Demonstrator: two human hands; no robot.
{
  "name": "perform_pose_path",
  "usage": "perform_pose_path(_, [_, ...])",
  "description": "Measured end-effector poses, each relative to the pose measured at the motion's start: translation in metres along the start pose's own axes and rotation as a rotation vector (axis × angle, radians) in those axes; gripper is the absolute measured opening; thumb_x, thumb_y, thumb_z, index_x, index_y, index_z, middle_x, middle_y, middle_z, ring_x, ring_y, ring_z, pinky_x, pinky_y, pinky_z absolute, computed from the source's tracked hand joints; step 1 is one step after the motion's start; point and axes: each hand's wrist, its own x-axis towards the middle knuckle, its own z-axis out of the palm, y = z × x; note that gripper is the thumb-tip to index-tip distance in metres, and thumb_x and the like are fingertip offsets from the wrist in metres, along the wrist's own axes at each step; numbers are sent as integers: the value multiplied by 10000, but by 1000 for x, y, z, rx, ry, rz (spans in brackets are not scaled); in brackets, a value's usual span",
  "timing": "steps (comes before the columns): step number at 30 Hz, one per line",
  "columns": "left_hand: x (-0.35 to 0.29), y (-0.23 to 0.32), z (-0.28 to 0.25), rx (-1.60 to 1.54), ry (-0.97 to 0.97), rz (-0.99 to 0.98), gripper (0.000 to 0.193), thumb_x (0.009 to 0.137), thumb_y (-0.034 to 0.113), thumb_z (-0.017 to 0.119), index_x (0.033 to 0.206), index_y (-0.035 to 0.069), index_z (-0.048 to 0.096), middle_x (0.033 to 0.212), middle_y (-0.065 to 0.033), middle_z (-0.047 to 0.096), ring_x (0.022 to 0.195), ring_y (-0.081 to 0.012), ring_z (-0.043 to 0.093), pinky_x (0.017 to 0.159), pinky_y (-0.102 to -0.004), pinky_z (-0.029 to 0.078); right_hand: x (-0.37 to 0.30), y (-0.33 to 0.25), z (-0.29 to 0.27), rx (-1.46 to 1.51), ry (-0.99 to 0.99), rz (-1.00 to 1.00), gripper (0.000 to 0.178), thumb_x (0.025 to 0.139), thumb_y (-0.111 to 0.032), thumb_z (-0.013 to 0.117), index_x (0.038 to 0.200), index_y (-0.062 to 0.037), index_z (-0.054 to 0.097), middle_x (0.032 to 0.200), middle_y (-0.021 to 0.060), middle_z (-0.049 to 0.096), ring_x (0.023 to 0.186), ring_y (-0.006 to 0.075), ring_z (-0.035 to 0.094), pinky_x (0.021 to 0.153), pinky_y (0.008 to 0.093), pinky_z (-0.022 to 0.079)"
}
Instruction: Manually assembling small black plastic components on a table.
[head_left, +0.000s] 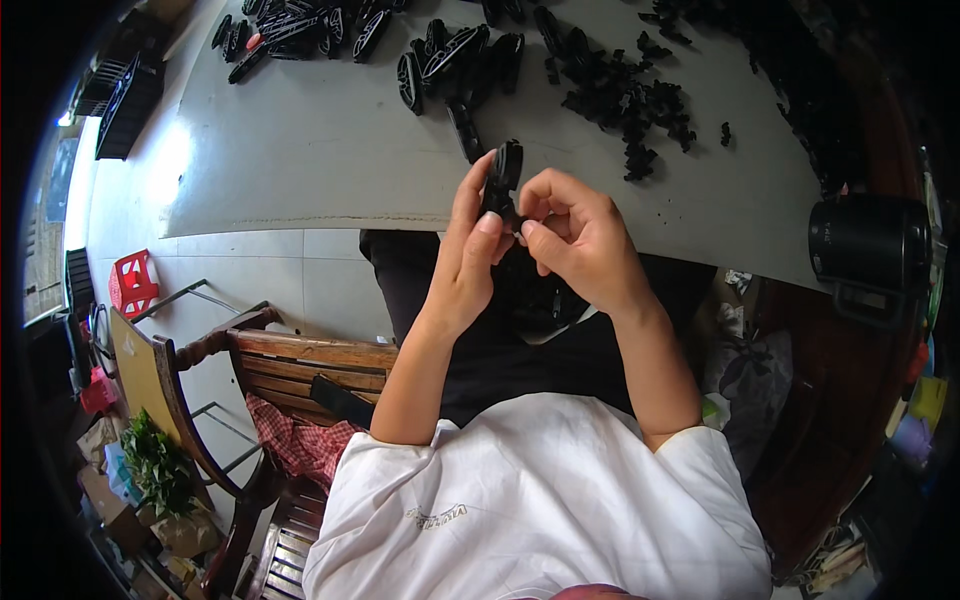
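My left hand (pixel 468 248) is closed round a long black plastic part (pixel 503 172), held upright over the table's front edge. Its thumb and fingers press the part from the left side. With thumb and forefinger pinched, my right hand (pixel 580 235) works at the lower end of that part, where a small dark piece seems to sit; the fingertips largely hide it. Just beyond my hands lies a heap of similar long black parts (pixel 455 58). To its right is a loose pile of small black pieces (pixel 632 105).
More black parts (pixel 300 30) with a red bit lie at the table's far left. A black mug (pixel 868 245) stands near the right edge of the grey table (pixel 320 160). A wooden bench (pixel 300 355) with a checked cloth (pixel 295 440) and a red stool (pixel 133 283) are at left.
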Motion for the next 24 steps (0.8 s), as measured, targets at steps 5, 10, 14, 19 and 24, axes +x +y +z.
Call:
perform_pose_path(5, [-2,1,4,305,-158,163,595,893,41,434,1428,-33,186,1432,-207,310,1339,-275,316,1078,-334,241,1,7,-2,-163,70,-207,76,804,36,537,877,15,544,814,-4,509,672,35,495,578,180,436])
perform_pose_path(10, [-4,0,5,363,-179,215,591,907,36,421,1429,-50,158,1442,-215,294,1352,-279,293,1085,-337,229,-4,3,-10,-186,26,-217,70,792,42,545,858,27,561,819,6,481,680,36,488,579,179,430])
perform_pose_path(14, [-5,0,6,328,-236,190,591,921,68,436,1429,-52,158,1439,-218,297,1351,-284,294,1085,-337,230,-9,-5,-11,-302,66,-230,78,778,51,560,844,15,583,778,0,482,650,37,481,563,175,417])
perform_pose_path(19, [-7,-4,7,311,-211,134,587,904,66,452,1423,-46,201,1401,-217,360,1322,-282,345,1072,-329,251,-13,-3,-10,-474,95,-294,140,775,31,610,909,0,585,752,-3,490,623,37,477,549,173,408])
perform_pose_path(24, [-9,-2,11,214,-201,95,569,892,90,449,1415,-21,259,1323,-201,464,1219,-271,471,1016,-310,317,-13,11,-12,-31,266,-87,227,784,-134,730,897,-13,574,708,8,547,570,51,503,513,198,423])
